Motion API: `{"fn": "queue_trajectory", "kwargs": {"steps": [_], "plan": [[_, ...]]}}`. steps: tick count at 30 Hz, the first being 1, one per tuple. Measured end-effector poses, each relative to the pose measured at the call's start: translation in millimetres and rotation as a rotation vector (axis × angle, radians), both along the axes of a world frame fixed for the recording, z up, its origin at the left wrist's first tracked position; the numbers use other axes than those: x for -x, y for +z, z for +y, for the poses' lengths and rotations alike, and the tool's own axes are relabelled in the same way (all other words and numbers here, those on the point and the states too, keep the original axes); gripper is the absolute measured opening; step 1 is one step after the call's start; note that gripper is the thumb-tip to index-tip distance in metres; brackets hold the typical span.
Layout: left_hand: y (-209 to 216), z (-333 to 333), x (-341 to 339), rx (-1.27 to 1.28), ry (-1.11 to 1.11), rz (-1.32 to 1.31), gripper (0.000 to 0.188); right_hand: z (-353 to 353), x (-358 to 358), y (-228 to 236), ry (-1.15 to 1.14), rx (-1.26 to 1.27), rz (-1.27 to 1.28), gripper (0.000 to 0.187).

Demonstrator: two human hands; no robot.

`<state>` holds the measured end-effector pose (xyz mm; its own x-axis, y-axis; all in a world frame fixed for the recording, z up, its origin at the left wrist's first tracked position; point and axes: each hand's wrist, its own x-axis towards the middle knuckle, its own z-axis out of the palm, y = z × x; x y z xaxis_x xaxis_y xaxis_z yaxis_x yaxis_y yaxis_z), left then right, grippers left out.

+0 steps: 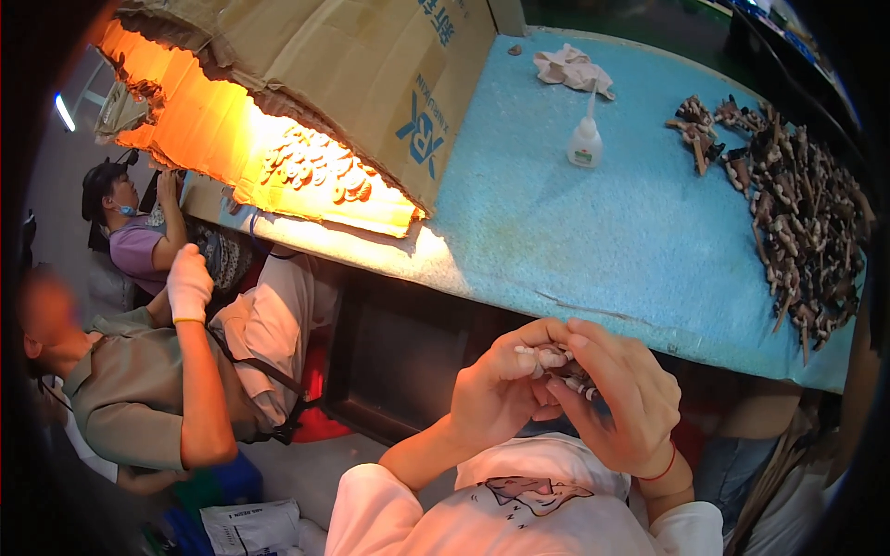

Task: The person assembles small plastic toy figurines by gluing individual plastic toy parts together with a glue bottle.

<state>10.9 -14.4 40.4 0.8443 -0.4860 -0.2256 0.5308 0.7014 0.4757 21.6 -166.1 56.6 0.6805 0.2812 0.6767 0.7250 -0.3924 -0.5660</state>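
Both of my hands are raised together in front of my chest, just off the table's near edge. My left hand (501,385) is closed, its fingertips pinching a small brown-and-white piece (567,369). From the other side my right hand (635,398) curls over the same piece, fingers bent and thumb against it. Much of the piece is hidden by the fingers, so its exact kind does not show. Similar knobbly brown-and-white pieces lie in a large pile (807,222) on the right of the blue-covered table (519,232).
A small white squeeze bottle (585,144) with a thin nozzle stands near a crumpled cloth (573,69). At left, a torn cardboard box (371,83) covers glowing orange light over several small pieces (315,167). Below is a dark drawer (394,361). A gloved co-worker (139,398) sits left; another person (144,232) sits beyond.
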Motion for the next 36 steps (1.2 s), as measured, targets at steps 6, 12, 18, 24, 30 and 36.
{"fn": "queue_trajectory", "kwargs": {"steps": [6, 12, 18, 24, 30, 36], "plan": [[9, -5, -2, 0.021, 0.004, 0.115, 0.040, -1, -4, -2, 0.016, -0.018, 0.085, 0.045], [-2, -16, -2, -0.106, 0.196, -0.121, 0.041, 2, -6, -7, 0.134, -0.177, 0.304, 0.057], [-6, -18, 1, -0.126, 0.303, -0.189, 0.039, 11, -8, -17, 0.148, -0.319, 0.353, 0.051], [-7, -21, 5, -0.231, 0.349, -0.285, 0.036, 14, -11, -28, 0.139, -0.410, 0.324, 0.040], [-5, -23, 5, -0.426, 0.385, -0.569, 0.038, 15, -13, -36, 0.204, -0.455, 0.185, 0.038], [0, -19, 8, -0.539, 0.377, -0.564, 0.044, 20, -11, -36, 0.228, -0.531, 0.165, 0.038]]}}
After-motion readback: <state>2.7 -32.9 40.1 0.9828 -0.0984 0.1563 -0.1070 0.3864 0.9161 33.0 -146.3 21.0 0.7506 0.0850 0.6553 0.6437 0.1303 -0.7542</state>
